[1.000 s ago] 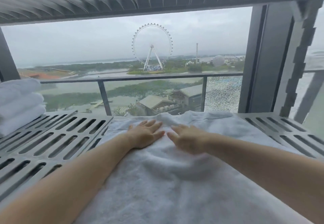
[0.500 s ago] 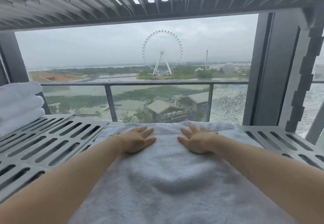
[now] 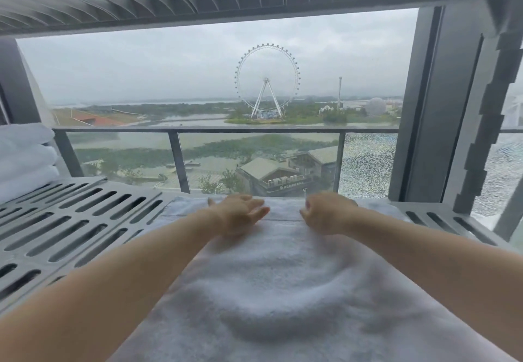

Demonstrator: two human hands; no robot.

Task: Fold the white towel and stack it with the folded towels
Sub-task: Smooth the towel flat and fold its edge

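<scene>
High balcony: glass railing (image 3: 226, 129) (Ferris wheel (image 3: 266, 79) beyond).

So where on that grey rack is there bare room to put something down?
The widest bare patch is the rack between the folded towels and the white towel. A narrower strip lies right of the towel, by the pillar. The middle is crowded: towel, left hand, right hand.

left hand (image 3: 240, 213) and right hand (image 3: 325, 214) on white towel (image 3: 283, 291), folded towels (image 3: 22, 160) left
</scene>
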